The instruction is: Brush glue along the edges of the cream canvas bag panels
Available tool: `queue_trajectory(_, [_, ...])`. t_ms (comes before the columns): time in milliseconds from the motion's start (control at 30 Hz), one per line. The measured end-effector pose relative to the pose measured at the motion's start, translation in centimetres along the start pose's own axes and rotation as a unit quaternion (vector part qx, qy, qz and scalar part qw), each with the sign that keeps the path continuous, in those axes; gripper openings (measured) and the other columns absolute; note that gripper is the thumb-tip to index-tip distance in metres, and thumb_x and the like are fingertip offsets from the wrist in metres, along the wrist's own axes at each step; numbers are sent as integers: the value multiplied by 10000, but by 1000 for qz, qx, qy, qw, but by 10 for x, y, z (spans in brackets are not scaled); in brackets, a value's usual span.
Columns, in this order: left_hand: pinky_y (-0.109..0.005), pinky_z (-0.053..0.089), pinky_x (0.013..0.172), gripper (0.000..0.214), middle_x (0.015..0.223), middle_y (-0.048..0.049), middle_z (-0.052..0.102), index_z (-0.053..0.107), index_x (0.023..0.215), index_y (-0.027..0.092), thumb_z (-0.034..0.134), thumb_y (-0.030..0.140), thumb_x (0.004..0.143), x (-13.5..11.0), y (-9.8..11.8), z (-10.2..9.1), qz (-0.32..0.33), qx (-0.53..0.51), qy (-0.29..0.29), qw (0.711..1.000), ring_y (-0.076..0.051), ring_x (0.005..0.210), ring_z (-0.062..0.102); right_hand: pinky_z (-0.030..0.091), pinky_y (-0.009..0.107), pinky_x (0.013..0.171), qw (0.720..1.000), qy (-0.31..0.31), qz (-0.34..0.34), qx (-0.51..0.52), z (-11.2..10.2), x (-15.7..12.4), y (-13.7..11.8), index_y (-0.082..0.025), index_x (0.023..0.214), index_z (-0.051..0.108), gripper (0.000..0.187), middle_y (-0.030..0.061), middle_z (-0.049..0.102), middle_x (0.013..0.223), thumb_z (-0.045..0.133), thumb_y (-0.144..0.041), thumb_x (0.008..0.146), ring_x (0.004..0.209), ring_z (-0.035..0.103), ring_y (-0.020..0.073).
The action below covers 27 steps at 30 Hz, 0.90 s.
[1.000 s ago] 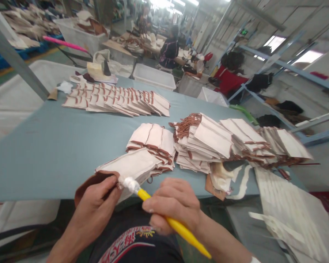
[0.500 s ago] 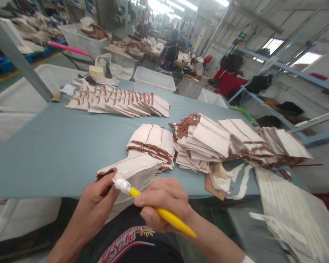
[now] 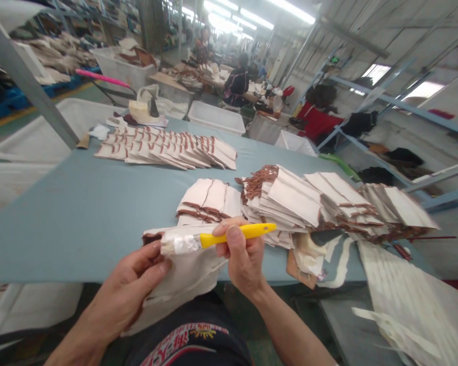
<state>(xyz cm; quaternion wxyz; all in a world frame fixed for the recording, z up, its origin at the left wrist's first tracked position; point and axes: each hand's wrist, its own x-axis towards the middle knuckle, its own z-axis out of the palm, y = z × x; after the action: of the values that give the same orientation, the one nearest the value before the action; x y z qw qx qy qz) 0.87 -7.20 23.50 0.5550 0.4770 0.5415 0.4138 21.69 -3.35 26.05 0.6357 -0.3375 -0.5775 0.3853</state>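
My right hand is wrapped round the yellow handle of a paintbrush. White stuff coats its ferrule, and the bristles touch the upper left part of a pale fabric piece with a brown edge. My left hand pinches that piece by its left side, thumb on top and fingers partly hidden behind. The piece hangs over the table's front edge towards my lap. Just beyond it lies a stack of pale, brown-edged pieces.
More stacks of pale pieces stand to the right on the blue-green table. A fanned row of pieces lies at the back. Pale strips lie at the front right. White bins stand behind, and a person sits farther off.
The brush has swung from slanting down to the right to nearly level, its handle end raised. My right hand has turned with it. More of the pale piece now shows below the brush.
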Motion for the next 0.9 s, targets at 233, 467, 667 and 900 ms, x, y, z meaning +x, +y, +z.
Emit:
queue_trajectory(233, [-297,665,807,547,792,-34,777,884,1043,248,867,747,817,-4,-5,1,-34,-52,-22,998,-230,771,724,582,257,578,973,-69,-156,-155,-8,8,12,-208,971,782,353,46,793,818,569,-425,1150,588,675,139])
queue_trajectory(467, [-266,649,818,549,1117,-67,853,891,1136,252,848,725,861,3,-7,1,-42,-75,-38,996,-262,978,774,387,212,406,994,-34,-67,-85,-18,37,-5,-197,874,733,512,-44,568,601,527,-577,1149,426,444,86])
queue_trajectory(667, [-270,654,742,569,1021,-59,857,885,1146,268,898,726,809,7,-4,2,-60,-102,-58,991,-233,823,763,560,240,593,963,-187,-96,-166,-10,63,3,-204,841,774,526,18,748,752,546,-578,1132,626,666,126])
queue_trajectory(900, [-237,601,613,602,1067,-61,867,876,1146,268,933,722,754,3,-6,-2,-95,-138,-30,986,-232,799,765,555,247,554,975,-132,-110,-139,-11,51,6,-206,877,770,536,26,725,736,507,-584,1151,593,659,135])
